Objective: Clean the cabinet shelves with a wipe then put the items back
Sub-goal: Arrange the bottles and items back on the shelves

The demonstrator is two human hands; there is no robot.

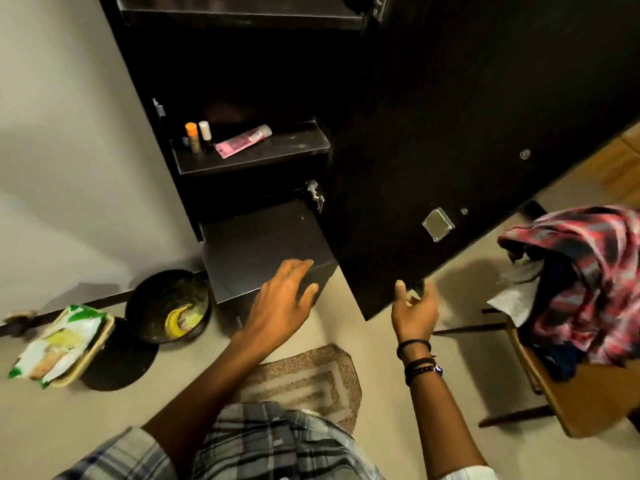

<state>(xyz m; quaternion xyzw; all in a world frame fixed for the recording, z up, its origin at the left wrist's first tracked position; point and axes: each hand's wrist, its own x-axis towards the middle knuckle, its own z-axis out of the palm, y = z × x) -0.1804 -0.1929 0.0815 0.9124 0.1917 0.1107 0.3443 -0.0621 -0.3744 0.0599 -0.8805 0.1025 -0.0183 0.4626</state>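
Person seen from above.

Worn: a plaid shirt (270, 441), grey and off-white squares crossed by dark lines, showing below and between both hands.

The left sleeve (114, 455) is the same plaid. It is short and ends well back from the left hand (284, 299), with the arm bare from hem to hand.

The right hand (414, 311) has bands just behind it at the wrist. Nearest the hand is a thin black cord (414, 344), sitting loose. Behind that is a stack of dark bands (419, 365), at least one of them beaded, with a blue bead (439, 368) at the outer side.

Of the right sleeve (464, 474) only a pale strip shows, far back from the hand. Its pattern cannot be told.
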